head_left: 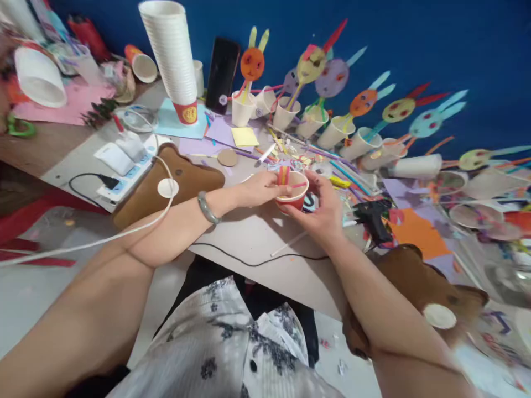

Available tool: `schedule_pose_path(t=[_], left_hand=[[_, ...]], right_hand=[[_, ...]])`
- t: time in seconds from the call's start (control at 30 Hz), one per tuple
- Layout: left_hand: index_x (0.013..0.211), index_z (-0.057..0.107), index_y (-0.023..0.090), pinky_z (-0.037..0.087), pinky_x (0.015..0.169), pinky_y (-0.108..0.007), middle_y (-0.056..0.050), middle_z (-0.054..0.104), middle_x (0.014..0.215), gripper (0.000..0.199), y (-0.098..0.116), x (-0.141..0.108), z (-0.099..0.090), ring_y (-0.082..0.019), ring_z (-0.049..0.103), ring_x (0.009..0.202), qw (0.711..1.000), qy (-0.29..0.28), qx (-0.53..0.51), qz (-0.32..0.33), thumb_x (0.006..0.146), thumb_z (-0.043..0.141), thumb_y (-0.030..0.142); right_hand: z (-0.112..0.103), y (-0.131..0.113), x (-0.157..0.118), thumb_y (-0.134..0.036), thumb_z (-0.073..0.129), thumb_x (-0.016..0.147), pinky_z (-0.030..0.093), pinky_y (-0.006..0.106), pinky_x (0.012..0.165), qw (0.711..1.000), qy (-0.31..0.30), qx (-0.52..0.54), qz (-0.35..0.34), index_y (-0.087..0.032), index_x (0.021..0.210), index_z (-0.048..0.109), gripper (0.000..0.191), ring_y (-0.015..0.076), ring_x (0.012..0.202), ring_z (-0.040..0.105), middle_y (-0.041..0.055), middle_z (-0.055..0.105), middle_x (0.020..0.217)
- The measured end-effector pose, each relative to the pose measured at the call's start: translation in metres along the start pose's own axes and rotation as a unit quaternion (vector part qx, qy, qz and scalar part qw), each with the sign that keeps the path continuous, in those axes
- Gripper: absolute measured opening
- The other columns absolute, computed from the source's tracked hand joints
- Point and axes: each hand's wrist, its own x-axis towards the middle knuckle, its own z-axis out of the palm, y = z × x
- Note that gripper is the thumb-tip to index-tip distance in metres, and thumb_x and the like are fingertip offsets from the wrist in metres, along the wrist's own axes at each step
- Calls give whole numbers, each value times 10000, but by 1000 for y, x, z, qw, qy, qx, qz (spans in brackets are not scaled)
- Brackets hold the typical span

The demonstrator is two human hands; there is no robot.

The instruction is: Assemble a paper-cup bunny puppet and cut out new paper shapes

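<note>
A red and white paper cup (295, 188) is between my two hands over the front of the table, its opening facing up. My left hand (265, 189) pinches a small red and yellow striped piece (284, 176) at the cup's near-left rim. Around the cup's right side and base curve the fingers and thumb of my right hand (322, 209). A thin pink strip shows inside the cup's mouth. Several paper cups with round rabbit faces on sticks, one with an orange face (252, 64), stand in a row behind.
A tall cup stack (170, 55) and a black phone (223, 74) stand at the back left. A power strip (128, 177) lies left, a black glue gun (374, 220) right. Scraps and coloured sticks lie beyond my hands; a black cable (249, 264) runs along the front edge.
</note>
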Motion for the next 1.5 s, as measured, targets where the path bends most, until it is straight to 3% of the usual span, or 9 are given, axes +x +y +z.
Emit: schedule_pose_path(t=[0.23, 0.43, 0.57, 0.8, 0.93, 1.03, 1.17, 1.3, 1.5], left_hand=[[1087, 760, 118, 522, 842, -305, -82, 755, 1010, 397, -6, 3, 0, -191, 657, 924, 997, 26, 67, 41, 1016, 576, 462], [1141, 746, 138, 546, 923, -320, -98, 759, 1093, 413, -10, 5, -2, -203, 685, 985, 993, 50, 51, 98, 1014, 613, 508], [1114, 745, 151, 542, 1001, -344, -115, 750, 1140, 428, -11, 5, -5, -226, 687, 1050, 987, 43, 80, 136, 1026, 588, 539], [1038, 735, 156, 523, 1059, -405, -132, 732, 1183, 341, -12, 5, -5, -254, 679, 1092, 980, 37, 119, 152, 1032, 541, 436], [1036, 733, 166, 523, 992, -372, -93, 742, 1067, 409, -3, 3, -5, -222, 678, 1016, 984, 22, 102, 141, 1027, 536, 524], [1009, 725, 180, 523, 923, -345, -54, 740, 978, 459, 5, 2, -7, -209, 675, 944, 988, -10, 70, 137, 888, 721, 622], [1079, 725, 179, 530, 949, -388, -78, 747, 1106, 578, 4, 3, -8, -268, 684, 1048, 987, 53, 126, 85, 625, 931, 471], [1045, 702, 168, 544, 923, -413, -71, 740, 1069, 562, -3, 6, -8, -273, 690, 1007, 982, 91, 159, 37, 628, 924, 473], [1036, 703, 163, 555, 971, -407, -86, 761, 1102, 619, -1, 4, -9, -278, 702, 1070, 990, 78, 97, 68, 621, 950, 549]], right_hand=[[-2, 2, 4, -605, 916, 755, 616, 489, 990, 999, -7, 29, 42, -223, 1359, 662, 758, 306, 1099, 739, 129, 754, 1268], [-7, -3, 8, -641, 821, 859, 552, 337, 609, 991, 27, 101, 82, -232, 1124, 733, 495, 160, 639, 619, 37, 725, 894], [-6, -6, 10, -650, 771, 911, 518, 311, 530, 974, 31, 188, 125, -231, 1038, 730, 440, 146, 533, 575, -19, 636, 657], [-6, -8, 12, -649, 856, 830, 594, 330, 567, 963, 42, 211, 163, -225, 921, 715, 456, 162, 575, 652, -6, 686, 691], [-6, -11, 12, -683, 834, 839, 629, 338, 629, 970, 35, 191, 147, -226, 896, 694, 481, 164, 612, 682, 8, 718, 739], [-4, -12, 11, -720, 783, 870, 648, 356, 663, 976, 32, 170, 136, -235, 899, 672, 498, 186, 662, 721, 21, 739, 768], [-1, -3, 8, -727, 741, 904, 659, 385, 674, 973, 36, 182, 138, -256, 951, 642, 483, 210, 670, 739, 20, 741, 758], [2, 8, 5, -719, 682, 950, 671, 430, 710, 970, 31, 192, 146, -277, 1025, 618, 453, 242, 725, 768, 29, 754, 798], [2, 5, 6, -746, 713, 912, 662, 405, 653, 967, 42, 205, 147, -279, 964, 585, 488, 219, 652, 744, 19, 746, 783]])
